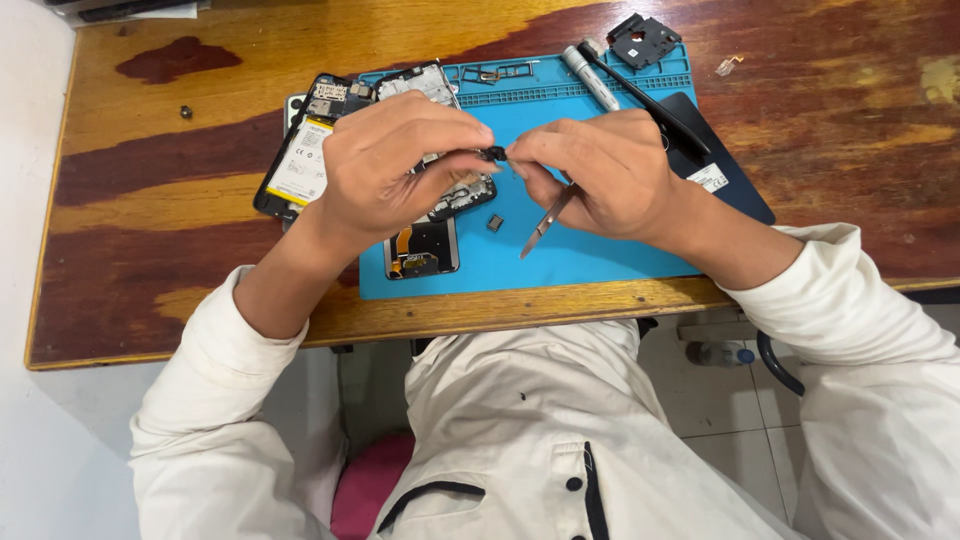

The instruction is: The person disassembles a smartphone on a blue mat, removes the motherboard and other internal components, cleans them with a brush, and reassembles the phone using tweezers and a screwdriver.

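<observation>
Small black component [493, 153], pinched between the fingertips of both your hands, sits above the blue rubber work mat [600, 255], roughly over its middle. Your left hand [392, 160] is closed on it from the left with thumb and forefinger; your right hand [600, 172] meets it from the right with its fingertips, and also grips a pair of slim metal tweezers [545, 222], whose tip points down toward you across the mat.

From the head camera, your left hand covers much of an opened black phone frame [440, 140] lying on the mat. Left of it, half on the brown wooden table [160, 220], lies a second opened phone body with a white and yellow battery [300, 160] showing. Just below your left hand rests one dark square board with an orange flex strip [421, 250], and beside it one tiny grey square part [494, 222] lies loose on the mat.

Behind your right hand you have one grey pen-shaped tool [592, 76], one long black rod [650, 100], one dark flat back cover [730, 185], and one black plastic bracket [642, 40] at the mat's far corner. One small dark screw-like bit [186, 112] lies alone on the table, well to the left.
</observation>
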